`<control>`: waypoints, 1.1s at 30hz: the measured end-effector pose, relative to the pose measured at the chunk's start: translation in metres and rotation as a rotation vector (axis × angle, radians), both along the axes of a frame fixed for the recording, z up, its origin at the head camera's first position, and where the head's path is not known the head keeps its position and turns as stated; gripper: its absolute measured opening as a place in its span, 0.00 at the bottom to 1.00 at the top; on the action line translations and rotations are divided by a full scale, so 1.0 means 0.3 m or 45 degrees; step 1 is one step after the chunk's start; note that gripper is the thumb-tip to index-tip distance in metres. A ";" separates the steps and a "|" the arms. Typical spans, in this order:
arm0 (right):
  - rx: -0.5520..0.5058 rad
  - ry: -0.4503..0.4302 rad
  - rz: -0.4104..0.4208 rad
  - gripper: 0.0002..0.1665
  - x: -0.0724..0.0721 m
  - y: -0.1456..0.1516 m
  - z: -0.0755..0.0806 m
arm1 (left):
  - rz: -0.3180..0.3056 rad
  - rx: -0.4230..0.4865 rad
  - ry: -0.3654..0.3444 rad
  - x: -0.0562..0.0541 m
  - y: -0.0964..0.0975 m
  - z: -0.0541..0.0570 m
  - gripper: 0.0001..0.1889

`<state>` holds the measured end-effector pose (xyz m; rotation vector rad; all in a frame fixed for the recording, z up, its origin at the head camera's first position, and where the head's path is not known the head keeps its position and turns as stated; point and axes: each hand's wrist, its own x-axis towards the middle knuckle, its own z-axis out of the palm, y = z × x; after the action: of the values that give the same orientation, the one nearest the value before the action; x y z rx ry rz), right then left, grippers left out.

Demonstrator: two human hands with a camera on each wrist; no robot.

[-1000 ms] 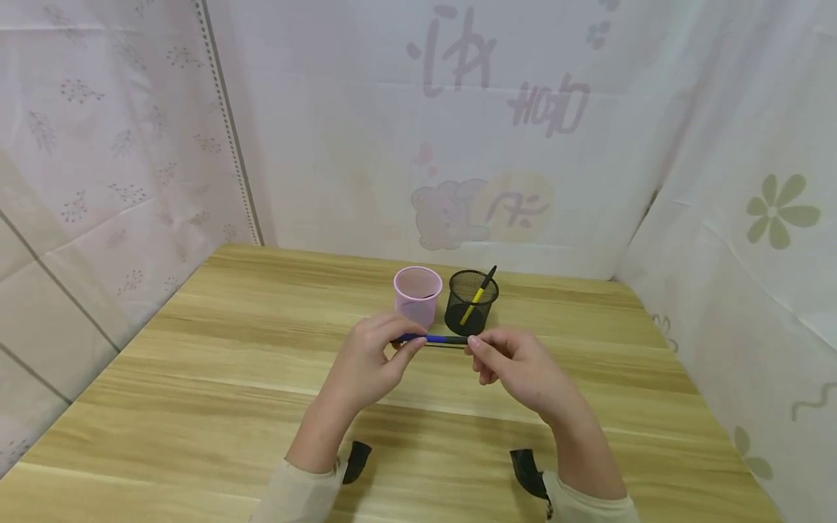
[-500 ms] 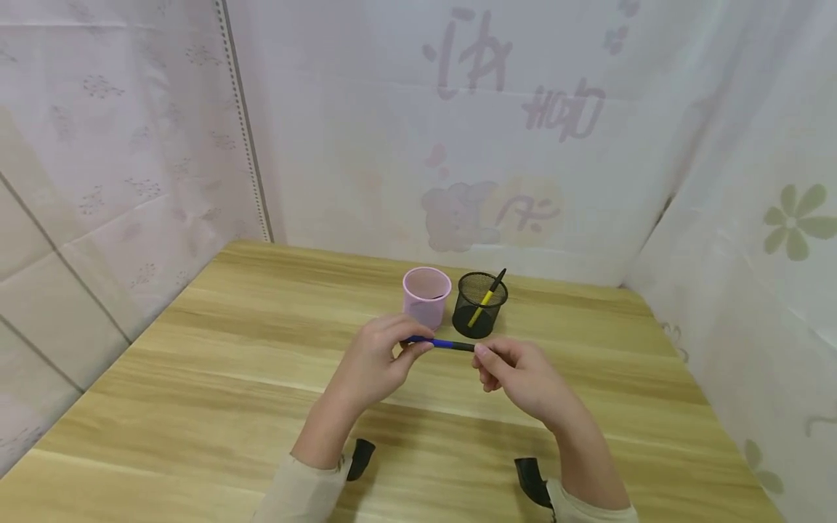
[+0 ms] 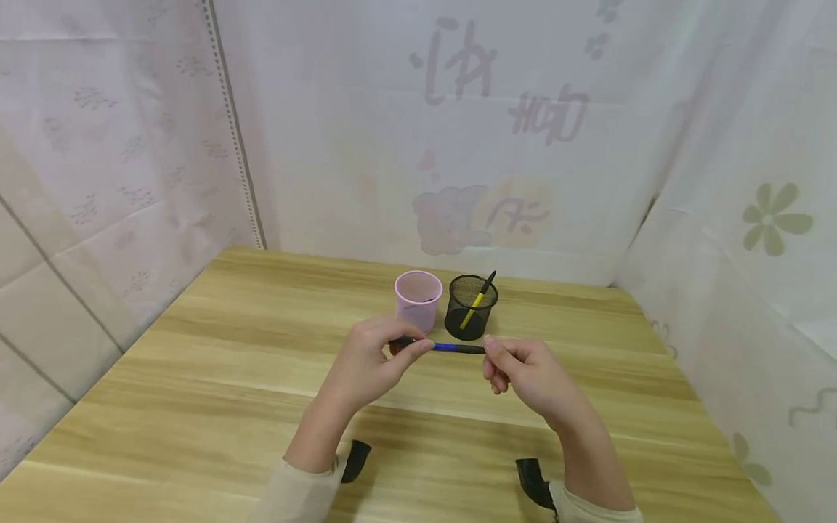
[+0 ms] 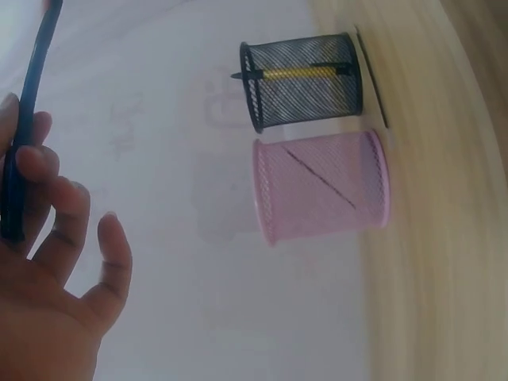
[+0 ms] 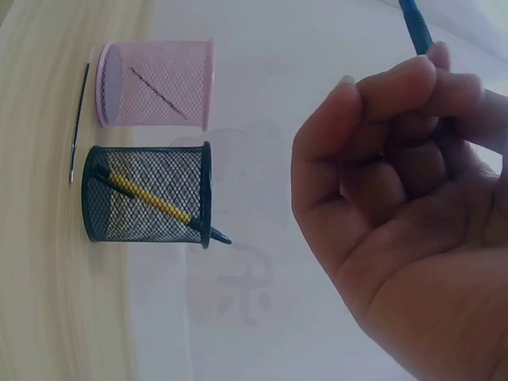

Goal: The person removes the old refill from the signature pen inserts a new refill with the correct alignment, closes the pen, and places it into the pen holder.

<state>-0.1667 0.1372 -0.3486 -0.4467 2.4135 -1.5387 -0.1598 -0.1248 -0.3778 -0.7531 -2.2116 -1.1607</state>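
A blue-and-black pen [image 3: 451, 348] is held level in front of two mesh cups, above the table. My left hand [image 3: 375, 363] pinches its left part between thumb and fingers, hiding some of the barrel. At the pen's black right end, my right hand [image 3: 532, 374] pinches with thumb and forefinger, its other fingers curled below. The left wrist view shows the pen's dark barrel [image 4: 32, 95] rising from my left fingers. In the right wrist view only a short stretch of the pen [image 5: 414, 28] shows above my right fingers.
Behind the hands stand a pink mesh cup [image 3: 418, 316] with a thin dark stick [image 4: 317, 176] inside and a black mesh cup [image 3: 455, 311] with a yellow-and-black pen [image 3: 473, 309]. A thin dark rod [image 4: 373, 79] lies on the table [image 3: 229, 349] before them.
My hands are slightly farther apart, so more of the pen's right part shows. The pen's end by my left fingers looks black where it showed blue. The head view has shifted slightly.
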 end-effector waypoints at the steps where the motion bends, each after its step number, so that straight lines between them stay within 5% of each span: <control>1: -0.006 -0.013 -0.009 0.29 0.001 0.004 0.001 | -0.004 0.011 -0.024 0.003 0.000 0.003 0.02; 8: -0.093 -0.007 -0.113 0.22 -0.003 0.017 0.009 | -0.037 0.135 -0.285 0.024 -0.006 0.028 0.03; 13: -0.129 0.028 -0.196 0.20 0.007 0.014 0.013 | -0.034 0.032 -0.508 0.035 -0.011 0.051 0.04; 16: -0.128 0.039 -0.236 0.19 0.013 0.008 0.019 | -0.048 0.005 -0.567 0.037 -0.010 0.059 0.04; 20: -0.135 0.059 -0.203 0.21 0.016 0.001 0.019 | -0.037 0.009 -0.517 0.033 -0.007 0.053 0.02; 24: -0.125 0.062 -0.188 0.23 0.019 -0.001 0.019 | 0.011 -0.019 -0.368 0.030 0.003 0.041 0.03; 28: -0.102 0.043 -0.261 0.22 0.013 -0.004 0.028 | 0.059 -0.029 -0.262 0.027 0.010 0.032 0.03; 33: -0.122 0.098 -0.390 0.23 -0.012 0.018 0.061 | 0.080 -0.041 -0.240 0.015 -0.006 0.026 0.10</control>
<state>-0.1704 0.1427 -0.3304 -0.1599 2.5694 -1.7964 -0.1552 -0.1267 -0.3699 -0.6038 -2.3956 -1.2107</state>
